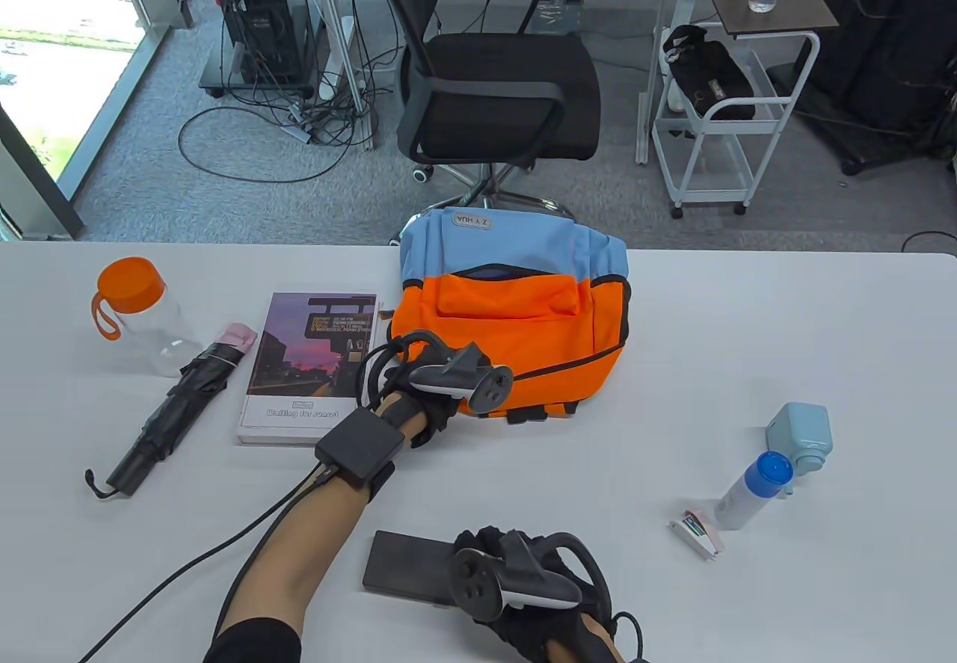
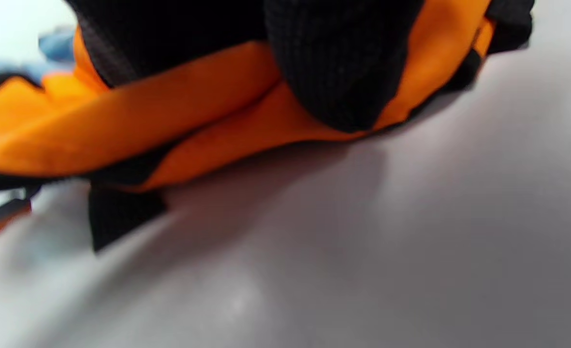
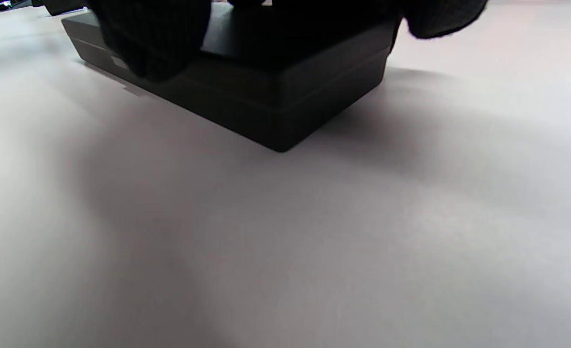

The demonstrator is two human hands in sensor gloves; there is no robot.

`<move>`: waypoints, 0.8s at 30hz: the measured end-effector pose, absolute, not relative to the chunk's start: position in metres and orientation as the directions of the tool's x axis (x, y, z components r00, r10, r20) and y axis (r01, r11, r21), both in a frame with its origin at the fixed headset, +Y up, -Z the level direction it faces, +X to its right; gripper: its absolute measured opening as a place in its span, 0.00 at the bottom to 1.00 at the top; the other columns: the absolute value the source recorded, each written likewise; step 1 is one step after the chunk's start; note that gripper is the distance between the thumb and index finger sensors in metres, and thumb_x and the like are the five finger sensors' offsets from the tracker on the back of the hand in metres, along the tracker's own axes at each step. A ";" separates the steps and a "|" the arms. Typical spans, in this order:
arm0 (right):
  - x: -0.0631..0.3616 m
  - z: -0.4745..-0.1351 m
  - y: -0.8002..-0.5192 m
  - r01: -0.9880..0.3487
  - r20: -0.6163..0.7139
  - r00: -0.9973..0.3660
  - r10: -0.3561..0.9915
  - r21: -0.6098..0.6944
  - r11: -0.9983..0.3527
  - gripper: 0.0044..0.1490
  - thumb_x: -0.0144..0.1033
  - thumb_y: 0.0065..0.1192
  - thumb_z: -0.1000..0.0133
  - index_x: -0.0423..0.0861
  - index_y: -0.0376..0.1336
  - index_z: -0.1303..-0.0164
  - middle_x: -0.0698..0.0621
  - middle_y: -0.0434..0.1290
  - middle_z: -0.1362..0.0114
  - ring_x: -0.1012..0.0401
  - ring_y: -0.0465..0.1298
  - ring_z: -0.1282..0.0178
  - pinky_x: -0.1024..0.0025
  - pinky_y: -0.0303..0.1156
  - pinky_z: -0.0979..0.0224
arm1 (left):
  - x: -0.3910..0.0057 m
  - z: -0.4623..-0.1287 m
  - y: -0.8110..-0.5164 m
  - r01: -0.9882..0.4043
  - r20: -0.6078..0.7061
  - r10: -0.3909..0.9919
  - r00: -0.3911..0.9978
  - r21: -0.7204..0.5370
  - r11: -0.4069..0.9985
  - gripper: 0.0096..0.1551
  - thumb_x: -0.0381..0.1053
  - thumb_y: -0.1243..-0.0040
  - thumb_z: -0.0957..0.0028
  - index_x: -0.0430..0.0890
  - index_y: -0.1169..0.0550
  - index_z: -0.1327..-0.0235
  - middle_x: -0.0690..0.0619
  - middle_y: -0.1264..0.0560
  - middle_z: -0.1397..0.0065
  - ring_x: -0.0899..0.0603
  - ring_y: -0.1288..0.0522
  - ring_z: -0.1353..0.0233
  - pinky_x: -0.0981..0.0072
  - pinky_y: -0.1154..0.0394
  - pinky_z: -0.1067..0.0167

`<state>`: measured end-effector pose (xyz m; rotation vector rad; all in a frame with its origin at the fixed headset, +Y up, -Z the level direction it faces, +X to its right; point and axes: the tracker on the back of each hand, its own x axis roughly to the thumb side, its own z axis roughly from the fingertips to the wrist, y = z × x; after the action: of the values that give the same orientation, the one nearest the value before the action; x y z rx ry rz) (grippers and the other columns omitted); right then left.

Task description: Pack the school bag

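Observation:
The orange and light-blue backpack [image 1: 516,312] lies flat at the table's middle, far side. My left hand [image 1: 441,401] is at its near left corner. In the left wrist view my gloved fingers [image 2: 343,72] grip a fold of the orange fabric [image 2: 169,121] at the bag's near edge. A flat black box [image 1: 407,566] lies on the table near the front edge. My right hand [image 1: 516,581] holds its right end. In the right wrist view the fingers [image 3: 154,38] reach over the top and side of the box [image 3: 275,101], which rests on the table.
Left of the bag lie a book [image 1: 310,364], a folded black umbrella [image 1: 176,409] and a clear bottle with an orange lid [image 1: 138,312]. At the right are a light-blue device [image 1: 800,435], a white spray bottle with a blue cap [image 1: 751,491] and a small white-pink item [image 1: 695,532].

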<state>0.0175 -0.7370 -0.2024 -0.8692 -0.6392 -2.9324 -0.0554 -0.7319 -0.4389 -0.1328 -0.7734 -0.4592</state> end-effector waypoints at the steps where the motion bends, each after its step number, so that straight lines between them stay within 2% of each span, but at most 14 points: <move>1: 0.018 -0.203 -0.737 0.129 0.523 -0.847 0.099 0.382 -0.915 0.53 0.46 0.61 0.52 0.45 0.41 0.22 0.35 0.51 0.18 0.36 0.62 0.23 0.35 0.61 0.27 | -0.055 -0.437 -0.726 0.428 0.696 -0.355 0.625 0.075 0.901 0.44 0.51 0.27 0.62 0.44 0.25 0.26 0.52 0.20 0.41 0.44 0.14 0.39 0.47 0.17 0.36; 3: 0.018 -0.202 -0.737 0.127 0.515 -0.852 0.100 0.388 -0.913 0.53 0.46 0.61 0.52 0.45 0.41 0.22 0.35 0.51 0.18 0.36 0.62 0.23 0.35 0.61 0.27 | -0.054 -0.433 -0.712 0.395 0.675 -0.380 0.632 0.141 0.908 0.38 0.54 0.27 0.65 0.48 0.17 0.35 0.55 0.18 0.47 0.46 0.13 0.44 0.48 0.15 0.40; 5: 0.017 -0.202 -0.737 0.134 0.513 -0.854 0.090 0.385 -0.913 0.53 0.46 0.61 0.52 0.45 0.41 0.22 0.35 0.51 0.18 0.36 0.62 0.23 0.35 0.61 0.27 | -0.054 -0.428 -0.692 0.376 0.641 -0.408 0.650 0.196 0.906 0.32 0.56 0.28 0.64 0.51 0.13 0.43 0.55 0.16 0.49 0.44 0.15 0.43 0.44 0.19 0.38; 7: 0.017 -0.202 -0.736 0.150 0.510 -0.857 0.070 0.378 -0.914 0.53 0.46 0.61 0.53 0.45 0.41 0.22 0.36 0.51 0.18 0.36 0.62 0.23 0.35 0.62 0.27 | -0.055 -0.421 -0.663 0.379 0.529 -0.469 0.708 0.276 0.883 0.28 0.56 0.32 0.60 0.55 0.12 0.45 0.57 0.14 0.47 0.39 0.21 0.38 0.41 0.24 0.36; 9: 0.018 -0.203 -0.736 0.172 0.497 -0.867 0.042 0.377 -0.910 0.53 0.48 0.61 0.53 0.48 0.40 0.22 0.39 0.51 0.17 0.35 0.61 0.23 0.34 0.61 0.26 | -0.056 -0.415 -0.638 0.346 0.444 -0.468 0.764 0.330 0.878 0.27 0.57 0.33 0.58 0.55 0.11 0.45 0.57 0.14 0.44 0.38 0.23 0.40 0.45 0.25 0.40; 10: 0.018 -0.203 -0.736 0.188 0.497 -0.867 0.030 0.381 -0.905 0.54 0.50 0.61 0.53 0.49 0.39 0.22 0.41 0.50 0.16 0.34 0.62 0.23 0.33 0.60 0.26 | -0.056 -0.412 -0.631 0.339 0.417 -0.458 0.785 0.330 0.881 0.27 0.58 0.33 0.56 0.54 0.11 0.44 0.57 0.14 0.43 0.40 0.22 0.43 0.47 0.24 0.43; 11: 0.018 -0.203 -0.737 0.229 0.492 -0.871 -0.010 0.388 -0.893 0.55 0.53 0.62 0.53 0.51 0.38 0.23 0.40 0.50 0.16 0.35 0.63 0.24 0.34 0.61 0.26 | -0.056 -0.411 -0.620 0.343 0.391 -0.431 0.813 0.275 0.898 0.27 0.58 0.34 0.55 0.54 0.12 0.43 0.56 0.14 0.43 0.43 0.21 0.49 0.52 0.21 0.49; 12: 0.017 -0.203 -0.738 0.310 0.483 -0.871 -0.091 0.395 -0.865 0.57 0.56 0.61 0.54 0.54 0.34 0.25 0.41 0.49 0.15 0.36 0.63 0.24 0.35 0.61 0.26 | -0.058 -0.411 -0.611 0.324 0.377 -0.389 0.841 0.227 0.918 0.28 0.58 0.34 0.54 0.52 0.12 0.42 0.56 0.13 0.43 0.49 0.19 0.58 0.58 0.18 0.59; 13: 0.016 -0.202 -0.737 0.346 0.489 -0.862 -0.131 0.379 -0.858 0.59 0.57 0.61 0.54 0.54 0.33 0.25 0.41 0.49 0.15 0.38 0.64 0.24 0.36 0.62 0.26 | -0.060 -0.411 -0.606 0.294 0.374 -0.363 0.853 0.230 0.928 0.28 0.57 0.35 0.52 0.51 0.12 0.41 0.54 0.12 0.44 0.54 0.17 0.66 0.64 0.16 0.67; 14: 0.015 -0.201 -0.737 0.373 0.491 -0.855 -0.170 0.353 -0.858 0.59 0.58 0.62 0.55 0.54 0.32 0.25 0.41 0.51 0.15 0.38 0.66 0.26 0.38 0.63 0.27 | -0.064 -0.411 -0.598 0.223 0.347 -0.305 0.887 0.256 0.941 0.28 0.56 0.35 0.51 0.49 0.12 0.40 0.53 0.12 0.44 0.57 0.16 0.70 0.68 0.15 0.72; 15: 0.014 -0.201 -0.737 0.384 0.483 -0.856 -0.186 0.351 -0.854 0.60 0.58 0.62 0.55 0.53 0.32 0.25 0.40 0.52 0.16 0.39 0.67 0.27 0.39 0.65 0.27 | -0.066 -0.410 -0.594 0.179 0.332 -0.267 0.905 0.273 0.945 0.28 0.54 0.35 0.51 0.47 0.12 0.40 0.51 0.12 0.45 0.59 0.13 0.69 0.70 0.13 0.72; 19: 0.015 -0.201 -0.739 0.391 0.481 -0.856 -0.190 0.360 -0.847 0.62 0.59 0.62 0.55 0.51 0.31 0.25 0.37 0.55 0.18 0.45 0.74 0.37 0.44 0.70 0.32 | -0.072 -0.403 -0.576 -0.025 0.329 -0.080 0.941 0.304 0.952 0.26 0.50 0.37 0.49 0.46 0.14 0.40 0.50 0.14 0.43 0.56 0.09 0.60 0.71 0.08 0.60; 22: 0.016 -0.200 -0.741 0.365 0.485 -0.856 -0.179 0.322 -0.873 0.62 0.58 0.61 0.55 0.48 0.32 0.24 0.34 0.58 0.22 0.48 0.77 0.43 0.47 0.73 0.36 | -0.077 -0.405 -0.566 -0.133 0.363 0.004 0.932 0.331 0.934 0.25 0.49 0.37 0.49 0.46 0.15 0.40 0.50 0.15 0.41 0.54 0.09 0.57 0.71 0.07 0.57; 24: 0.016 -0.200 -0.740 0.341 0.488 -0.856 -0.170 0.286 -0.896 0.61 0.59 0.61 0.54 0.46 0.35 0.23 0.33 0.62 0.25 0.49 0.79 0.46 0.48 0.76 0.39 | -0.081 -0.409 -0.559 -0.247 0.433 0.096 0.896 0.308 0.919 0.25 0.50 0.37 0.49 0.46 0.14 0.41 0.50 0.15 0.41 0.54 0.08 0.57 0.71 0.07 0.57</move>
<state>0.0159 -0.7395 -0.1997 -0.6707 -0.5333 -2.7398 -0.0807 -0.5591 -0.4088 0.3660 -0.4252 0.1820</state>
